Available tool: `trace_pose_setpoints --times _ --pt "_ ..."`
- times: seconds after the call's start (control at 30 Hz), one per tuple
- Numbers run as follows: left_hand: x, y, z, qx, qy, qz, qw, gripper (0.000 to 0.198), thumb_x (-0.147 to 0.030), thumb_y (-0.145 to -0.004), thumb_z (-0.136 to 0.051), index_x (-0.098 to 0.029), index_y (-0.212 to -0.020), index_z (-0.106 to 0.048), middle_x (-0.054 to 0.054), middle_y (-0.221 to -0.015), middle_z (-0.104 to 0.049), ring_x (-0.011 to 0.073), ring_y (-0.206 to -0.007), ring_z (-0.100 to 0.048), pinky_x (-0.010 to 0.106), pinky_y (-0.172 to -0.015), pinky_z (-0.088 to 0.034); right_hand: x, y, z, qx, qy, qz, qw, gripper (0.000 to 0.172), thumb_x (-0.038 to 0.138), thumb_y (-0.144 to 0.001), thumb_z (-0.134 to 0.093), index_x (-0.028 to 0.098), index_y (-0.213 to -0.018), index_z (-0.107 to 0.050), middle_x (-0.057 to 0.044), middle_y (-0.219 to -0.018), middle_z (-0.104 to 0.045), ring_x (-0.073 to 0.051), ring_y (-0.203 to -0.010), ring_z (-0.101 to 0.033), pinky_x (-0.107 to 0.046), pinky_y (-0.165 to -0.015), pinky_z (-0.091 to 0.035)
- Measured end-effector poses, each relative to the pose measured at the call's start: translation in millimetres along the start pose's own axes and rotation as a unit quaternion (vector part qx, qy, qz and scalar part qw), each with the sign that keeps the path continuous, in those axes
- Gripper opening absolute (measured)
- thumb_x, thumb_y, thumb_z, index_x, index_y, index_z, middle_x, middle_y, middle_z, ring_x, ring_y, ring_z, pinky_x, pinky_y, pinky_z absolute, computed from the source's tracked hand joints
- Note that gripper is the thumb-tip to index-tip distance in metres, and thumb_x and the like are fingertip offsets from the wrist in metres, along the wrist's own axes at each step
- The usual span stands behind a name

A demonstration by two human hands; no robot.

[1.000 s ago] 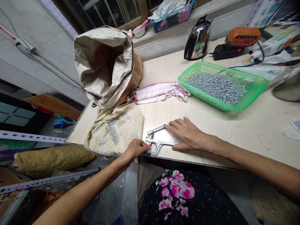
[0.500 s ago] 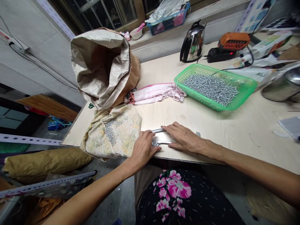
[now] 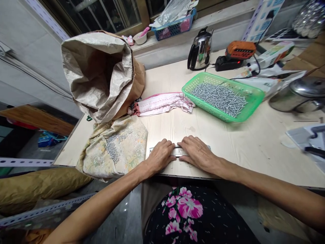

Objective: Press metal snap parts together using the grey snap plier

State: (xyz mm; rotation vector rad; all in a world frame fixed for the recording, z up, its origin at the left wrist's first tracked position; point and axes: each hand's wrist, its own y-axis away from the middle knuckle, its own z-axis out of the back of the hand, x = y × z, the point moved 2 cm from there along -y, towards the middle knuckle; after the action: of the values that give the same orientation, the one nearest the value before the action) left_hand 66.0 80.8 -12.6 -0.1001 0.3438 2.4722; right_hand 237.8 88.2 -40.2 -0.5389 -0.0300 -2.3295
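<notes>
A silver metal rail (image 3: 178,152), long and narrow with raised edges like a drawer slide, lies crosswise near the table's front edge. My left hand (image 3: 162,154) grips its left part, fingers over the far edge and thumb along the near edge. On the right part, my right hand (image 3: 196,151) holds it the same way, with a short gap between the hands. Both hands cover much of the rail; its ends show just beyond them. Left of my left hand, small silver metal pins (image 3: 113,149) lie loose on a floral cloth (image 3: 134,135).
A green plastic basket (image 3: 250,117) full of similar metal pins stands to the right. A large paper sack (image 3: 137,81) gapes at the left back, beside a pink-white cloth (image 3: 159,104). Behind are a steel kettle (image 3: 204,47) and an orange battery (image 3: 240,50) on a charger.
My hands have come closer together on the metal, whose two parts, apart before, now look like one flat rail. The view has shifted slightly to the right.
</notes>
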Motion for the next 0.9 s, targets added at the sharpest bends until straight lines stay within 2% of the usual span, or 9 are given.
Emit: trace_pose_setpoints --times 0.13,0.27,0.4,0.5,0.57,0.63,0.7,0.83,0.9 --pt "0 -1 -6.2 -0.020 0.006 0.009 1.000 0.015 -0.031 -0.092 -0.057 -0.015 -0.091 -0.060 0.006 -0.089 -0.059 0.0217 -0.088 -0.052 0.034 -0.077 -0.043 -6 -8 -5 0.012 -0.023 0.030 0.999 0.009 0.025 -0.088 -0.064 0.017 -0.088 -0.060 -0.006 -0.088 -0.057 -0.020 -0.083 -0.052 -0.032 -0.073 -0.040" --pt "2 -4 -10.3 -0.036 -0.003 0.018 0.999 0.021 -0.030 -0.094 -0.053 -0.015 -0.082 -0.060 0.006 -0.084 -0.060 0.0213 -0.087 -0.053 0.033 -0.076 -0.044 -4 -14 -7 0.032 -0.015 0.036 0.999 0.012 0.020 -0.091 -0.057 0.017 -0.079 -0.057 -0.005 -0.081 -0.057 -0.019 -0.079 -0.051 -0.031 -0.073 -0.039" --pt "-3 3 -16.3 -0.073 -0.013 0.040 0.996 0.019 -0.031 -0.093 -0.054 -0.014 -0.099 -0.061 0.009 -0.098 -0.065 0.0241 -0.097 -0.057 0.037 -0.083 -0.048 -8 -14 0 0.020 -0.020 0.043 0.999 0.008 0.024 -0.090 -0.059 0.016 -0.090 -0.060 -0.008 -0.090 -0.058 -0.021 -0.085 -0.051 -0.033 -0.075 -0.041" --pt "-19 18 -27.7 -0.148 -0.026 0.067 0.986 0.039 -0.024 -0.093 -0.054 -0.010 -0.129 -0.049 0.018 -0.133 -0.055 0.0292 -0.125 -0.049 0.044 -0.100 -0.044 -19 -14 6 0.025 -0.031 0.070 0.997 0.047 0.046 -0.080 -0.071 0.014 -0.112 -0.058 -0.013 -0.104 -0.057 -0.026 -0.094 -0.050 -0.039 -0.081 -0.043" --pt "-33 28 -38.9 -0.179 -0.021 0.064 0.981 0.046 -0.021 -0.093 -0.052 -0.010 -0.137 -0.041 0.019 -0.147 -0.042 0.0310 -0.139 -0.035 0.047 -0.108 -0.039 -27 -16 7 0.038 -0.033 0.080 0.996 0.056 0.053 -0.080 -0.068 0.013 -0.118 -0.057 -0.014 -0.106 -0.058 -0.027 -0.094 -0.051 -0.040 -0.082 -0.042" --pt "-46 34 -49.8 -0.187 0.002 0.057 0.981 0.047 -0.024 -0.094 -0.051 -0.012 -0.138 -0.040 0.017 -0.150 -0.039 0.0313 -0.143 -0.029 0.050 -0.110 -0.038 -34 -22 6 0.035 -0.022 0.071 0.997 0.043 0.046 -0.089 -0.059 0.014 -0.117 -0.058 -0.013 -0.104 -0.059 -0.026 -0.094 -0.051 -0.039 -0.081 -0.041" --pt "-54 38 -57.1 -0.190 0.035 0.055 0.980 0.044 -0.028 -0.095 -0.050 -0.013 -0.136 -0.043 0.018 -0.147 -0.044 0.0311 -0.141 -0.034 0.052 -0.111 -0.037 -39 -30 4 0.017 0.003 0.052 0.998 0.026 0.033 -0.095 -0.050 0.016 -0.109 -0.063 -0.012 -0.100 -0.060 -0.025 -0.093 -0.051 -0.037 -0.080 -0.039" --pt "-59 40 -58.7 -0.198 0.093 0.053 0.974 0.042 -0.033 -0.095 -0.050 -0.013 -0.132 -0.047 0.018 -0.137 -0.054 0.0308 -0.136 -0.042 0.055 -0.112 -0.034 -47 -55 9 -0.013 0.043 0.033 0.998 0.020 0.027 -0.095 -0.050 0.018 -0.089 -0.067 -0.008 -0.089 -0.063 -0.023 -0.089 -0.051 -0.037 -0.079 -0.035" --pt "-59 41 -56.5 -0.202 0.108 0.054 0.972 0.045 -0.037 -0.094 -0.052 -0.015 -0.132 -0.047 0.018 -0.137 -0.054 0.0315 -0.137 -0.041 0.056 -0.112 -0.034 -42 -64 17 -0.031 0.057 0.035 0.997 0.018 0.029 -0.093 -0.054 0.019 -0.089 -0.068 -0.008 -0.090 -0.064 -0.024 -0.091 -0.050 -0.038 -0.080 -0.033"
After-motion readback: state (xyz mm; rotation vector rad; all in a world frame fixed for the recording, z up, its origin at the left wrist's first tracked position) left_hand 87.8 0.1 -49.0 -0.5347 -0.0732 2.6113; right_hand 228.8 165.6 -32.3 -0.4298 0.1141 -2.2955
